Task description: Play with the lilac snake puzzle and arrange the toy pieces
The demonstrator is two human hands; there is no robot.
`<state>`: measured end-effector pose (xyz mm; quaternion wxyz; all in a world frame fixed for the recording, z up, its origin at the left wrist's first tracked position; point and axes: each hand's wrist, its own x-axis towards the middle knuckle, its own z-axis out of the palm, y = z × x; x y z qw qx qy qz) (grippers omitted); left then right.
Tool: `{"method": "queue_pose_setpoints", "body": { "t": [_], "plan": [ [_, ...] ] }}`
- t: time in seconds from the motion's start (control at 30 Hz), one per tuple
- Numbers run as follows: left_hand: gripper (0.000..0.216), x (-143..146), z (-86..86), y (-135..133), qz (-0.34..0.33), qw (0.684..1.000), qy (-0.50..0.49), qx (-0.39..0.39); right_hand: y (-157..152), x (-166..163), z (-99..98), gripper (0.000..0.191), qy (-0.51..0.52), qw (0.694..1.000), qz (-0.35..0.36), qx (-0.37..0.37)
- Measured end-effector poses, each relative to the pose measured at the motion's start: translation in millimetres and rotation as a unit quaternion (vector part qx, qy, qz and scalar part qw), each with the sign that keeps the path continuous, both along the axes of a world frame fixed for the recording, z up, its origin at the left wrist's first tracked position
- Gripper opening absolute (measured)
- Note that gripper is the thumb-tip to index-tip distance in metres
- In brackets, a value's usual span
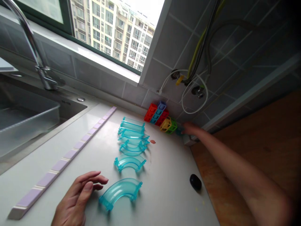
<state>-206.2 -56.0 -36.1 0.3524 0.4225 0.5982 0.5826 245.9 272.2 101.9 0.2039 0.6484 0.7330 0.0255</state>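
Lower centre, the curved pieces (pixel 122 188) are glossy, translucent plastic; the counter (pixel 166 182) looks smooth; upper left, a faucet (pixel 33 47) of polished metal.

Sm. mark (pixel 66 102) on sink (pixel 58 129) illeg.; no readable txt.

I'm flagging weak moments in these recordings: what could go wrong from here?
The left hand is right beside the nearest curved teal piece, so a small sweep might knock it out of line.

The right hand reaches close to the green block and could bump it; blur hides its exact grip.

The teal pieces at the row's far end sit bunched together, so lifting one might drag its neighbours.
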Motion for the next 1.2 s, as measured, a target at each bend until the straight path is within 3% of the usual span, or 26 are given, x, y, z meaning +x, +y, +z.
{"method": "queue_pose_setpoints", "body": {
  "t": [0.17,0.33,0.4,0.47,0.53,0.67,0.87,1.2],
  "plan": [
    [0.033,0,11.4,-4,-0.066,0.997,0.035,0.012,-60,-40,4.6,0.034,-0.030,0.998,0.055,0.007],
    [0.028,12,19.9,-9,-0.108,0.988,0.069,0.081,-170,-115,-12.3,0.052,0.034,0.974,0.222,0.018],
    [0.027,17,21.5,-10,-0.120,0.985,0.058,0.107,-215,-144,-19.8,0.059,0.076,0.945,0.317,0.015],
    [0.027,19,21.9,-11,-0.124,0.984,0.053,0.120,-252,-169,-27.6,0.066,0.135,0.885,0.443,0.046],
    [0.026,19,21.3,-10,-0.123,0.982,0.063,0.129,-276,-190,-37.0,0.068,0.172,0.843,0.504,0.077],
    [0.027,19,16.7,-5,-0.113,0.980,0.086,0.140,-293,-233,-63.0,0.070,0.213,0.856,0.456,0.116],
    [0.028,21,7.5,2,-0.053,0.977,0.137,0.152,-309,-286,-99.6,0.048,0.244,0.897,0.319,0.183],
    [0.028,18,16.3,-4,-0.066,0.939,0.275,0.195,-321,-294,-106.6,0.041,0.262,0.904,0.248,0.230]
  ]
}}
